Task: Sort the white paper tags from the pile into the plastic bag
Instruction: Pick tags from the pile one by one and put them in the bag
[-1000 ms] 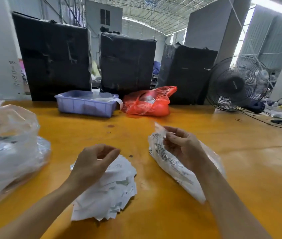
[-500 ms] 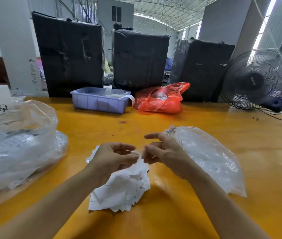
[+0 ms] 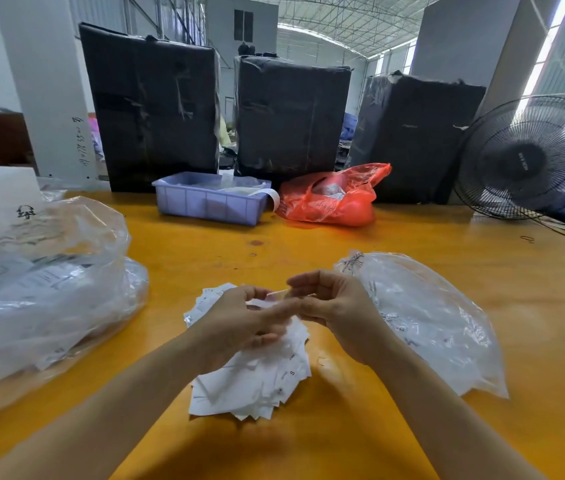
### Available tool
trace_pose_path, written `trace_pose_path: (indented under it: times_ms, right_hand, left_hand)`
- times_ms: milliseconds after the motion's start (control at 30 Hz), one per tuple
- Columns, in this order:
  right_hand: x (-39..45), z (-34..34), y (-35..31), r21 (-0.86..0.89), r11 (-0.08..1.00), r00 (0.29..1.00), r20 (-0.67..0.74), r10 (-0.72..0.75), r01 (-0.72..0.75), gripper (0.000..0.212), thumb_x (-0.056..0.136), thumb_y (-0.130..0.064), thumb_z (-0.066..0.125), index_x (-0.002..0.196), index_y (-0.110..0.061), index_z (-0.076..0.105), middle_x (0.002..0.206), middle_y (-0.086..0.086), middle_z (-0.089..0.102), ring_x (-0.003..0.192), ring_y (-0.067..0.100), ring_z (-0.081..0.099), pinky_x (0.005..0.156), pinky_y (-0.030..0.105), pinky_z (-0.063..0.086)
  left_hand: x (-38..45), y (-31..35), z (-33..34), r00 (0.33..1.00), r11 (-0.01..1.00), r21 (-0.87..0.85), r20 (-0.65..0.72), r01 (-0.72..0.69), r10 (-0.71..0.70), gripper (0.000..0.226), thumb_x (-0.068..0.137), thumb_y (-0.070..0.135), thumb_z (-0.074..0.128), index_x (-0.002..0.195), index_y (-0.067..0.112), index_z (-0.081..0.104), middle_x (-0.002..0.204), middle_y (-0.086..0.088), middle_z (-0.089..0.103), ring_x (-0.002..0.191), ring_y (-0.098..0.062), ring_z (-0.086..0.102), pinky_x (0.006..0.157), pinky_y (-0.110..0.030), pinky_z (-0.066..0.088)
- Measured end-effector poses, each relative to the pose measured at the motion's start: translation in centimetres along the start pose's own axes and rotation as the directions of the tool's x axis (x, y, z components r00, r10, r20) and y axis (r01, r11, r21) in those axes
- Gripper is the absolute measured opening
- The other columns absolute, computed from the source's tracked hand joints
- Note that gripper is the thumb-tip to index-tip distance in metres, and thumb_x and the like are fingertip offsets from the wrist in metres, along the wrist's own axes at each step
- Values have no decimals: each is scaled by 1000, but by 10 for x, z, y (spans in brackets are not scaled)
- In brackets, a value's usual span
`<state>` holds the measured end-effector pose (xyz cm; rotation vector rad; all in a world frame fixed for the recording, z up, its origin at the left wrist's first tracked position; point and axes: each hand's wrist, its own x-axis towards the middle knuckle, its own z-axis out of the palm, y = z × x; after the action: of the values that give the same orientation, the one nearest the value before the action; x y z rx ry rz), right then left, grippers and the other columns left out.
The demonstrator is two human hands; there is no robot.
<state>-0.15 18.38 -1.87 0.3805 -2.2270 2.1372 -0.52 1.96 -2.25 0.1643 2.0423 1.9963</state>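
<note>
A pile of white paper tags lies on the yellow table in front of me. Just above it, my left hand and my right hand meet, fingers curled. Between their fingertips they pinch a small thin tag. To the right lies a clear plastic bag with some printed tags inside, flat on the table beside my right wrist.
A large clear bag full of printed items fills the left side. At the back stand a lilac tray, a red plastic bag, three black wrapped boxes and a fan.
My right hand let go of the clear bag, which now lies flat, and moved left to meet my left hand above the pile. Both now pinch a small tag.
</note>
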Motion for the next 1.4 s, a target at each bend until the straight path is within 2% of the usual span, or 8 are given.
trace_pose_path:
  times_ms: [133,300,533,700,900,1000,1167,1400]
  right_hand:
    - [-1,3,-2,-118,993,999,-31,-26,22,54,72,8,73,119,-12,55,104,11,64,76,16,69,69,23,55]
    - [-2,4,-3,-205,978,998,-61,24,-36,64,69,5,78,123,-13,49,106,13,62,76,20,67,73,32,58]
    - [-3,6,-2,-126,988,990,94,103,-91,30,81,-5,71,108,-11,60,94,8,70,74,14,69,67,24,55]
    - [-3,5,-3,-147,986,993,78,89,-76,16,84,-21,68,96,-10,70,85,4,74,74,12,69,66,21,53]
    - [-2,8,0,-15,1000,1000,-23,7,-8,4,85,-7,66,85,-6,69,67,8,68,62,13,65,61,22,53]
    - [-1,10,2,-43,998,994,-92,-59,55,3,85,-9,66,82,-8,68,65,5,69,61,14,65,59,22,52]
    - [1,10,3,55,997,975,-221,-40,53,14,80,-18,70,78,-5,65,65,5,70,58,15,67,54,22,52]
    - [-7,21,2,-46,994,991,83,107,-103,12,87,-11,65,85,1,65,72,11,70,58,16,65,52,22,51]
  left_hand:
    - [-1,2,-2,996,997,-40,-50,-73,71,52,61,22,79,106,5,58,73,-11,73,60,-13,67,55,-20,52]
    - [1,-3,1,966,983,40,-185,-178,182,40,69,10,80,103,13,58,79,-7,74,69,-12,70,65,-24,51]
    - [2,-5,-1,920,961,47,-280,-272,274,41,67,7,82,99,14,57,72,-3,74,72,-13,71,74,-28,51]
    - [0,-2,-2,919,959,42,-277,-281,281,52,53,19,84,97,14,58,67,0,72,69,-10,71,65,-19,51]
    - [3,0,-7,986,988,-53,-96,-145,139,38,63,6,79,98,9,65,87,-9,73,79,-15,69,75,-26,55]
    - [1,3,-10,997,995,-56,-23,-77,76,39,58,21,78,93,7,71,82,-5,72,67,-9,64,61,-17,52]
    - [3,5,-14,995,995,-66,-67,-78,74,12,72,11,76,83,7,73,65,-1,69,56,-7,60,55,-15,50]
    - [9,2,-8,958,893,-414,-280,-173,56,5,83,12,67,82,7,66,74,-3,74,66,-12,68,57,-19,52]
